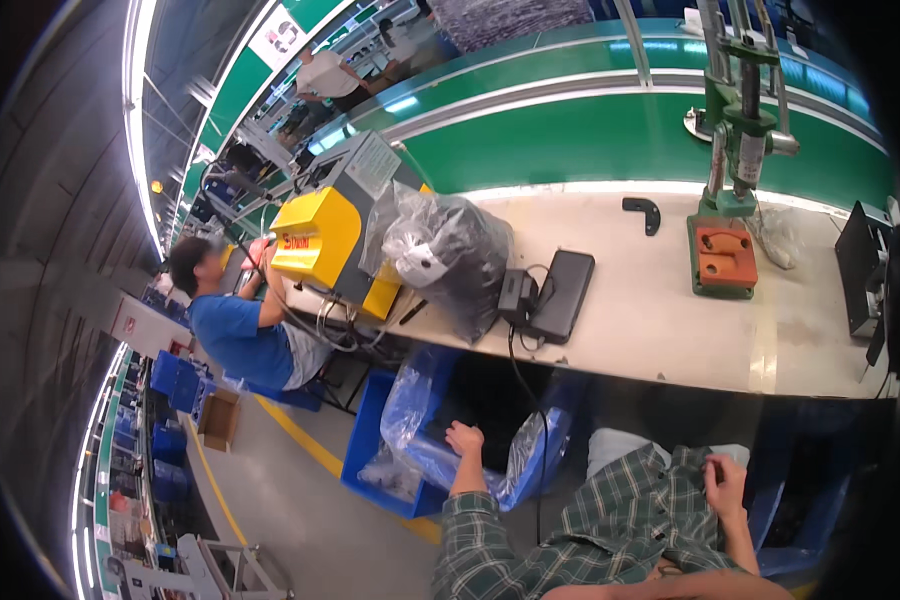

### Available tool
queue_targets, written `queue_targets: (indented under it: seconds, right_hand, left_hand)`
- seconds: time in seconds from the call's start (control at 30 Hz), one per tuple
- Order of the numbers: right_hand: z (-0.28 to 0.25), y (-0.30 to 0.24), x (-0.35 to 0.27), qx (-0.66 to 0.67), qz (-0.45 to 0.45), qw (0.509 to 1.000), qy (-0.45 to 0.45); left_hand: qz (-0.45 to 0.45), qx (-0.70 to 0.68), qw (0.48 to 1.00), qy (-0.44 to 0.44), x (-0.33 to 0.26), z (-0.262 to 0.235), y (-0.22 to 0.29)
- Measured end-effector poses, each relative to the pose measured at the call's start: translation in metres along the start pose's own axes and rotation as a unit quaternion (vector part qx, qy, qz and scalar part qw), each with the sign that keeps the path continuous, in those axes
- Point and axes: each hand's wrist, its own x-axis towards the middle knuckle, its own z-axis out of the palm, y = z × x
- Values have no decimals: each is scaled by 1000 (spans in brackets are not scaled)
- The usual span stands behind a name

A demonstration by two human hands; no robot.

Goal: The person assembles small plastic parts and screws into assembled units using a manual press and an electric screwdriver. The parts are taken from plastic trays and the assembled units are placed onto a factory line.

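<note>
My left hand [465,438] is at the inner side of a blue bin [515,497] lined with clear plastic. Its fingers are loosely spread, and nothing shows in them. Dark contents [490,395] fill the bin, too dim to make out. In my lap, beside the hem of a green plaid shirt [620,500], my right hand [725,482] has its fingers curled together; whatever they may hold is too small to name. A second blue bin [795,500] stands to the right of that hand.
On the bench [630,350] are a dark bag of parts [460,255], a black box with a cable [562,295], a black curved part [642,215] and a green press [725,190] with an orange fixture [725,255]. A yellow machine [320,235] and a seated co-worker [235,325] are at left.
</note>
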Motion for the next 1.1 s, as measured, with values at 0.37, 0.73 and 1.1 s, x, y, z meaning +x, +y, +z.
queue_targets:
  seconds: [0.37,0.73,1.1]
  right_hand:
    - [3,-12,8,20,87,996,-5]
    - [-9,-41,43,30,44,994,-97]
    - [-3,-119,109,154,-114,972,-135]
  left_hand:
    - [31,28,990,-132,90,12,-11]
    - [72,14,997,-24,31,2,5]
    - [207,-346,900,164,-190,-220,42]
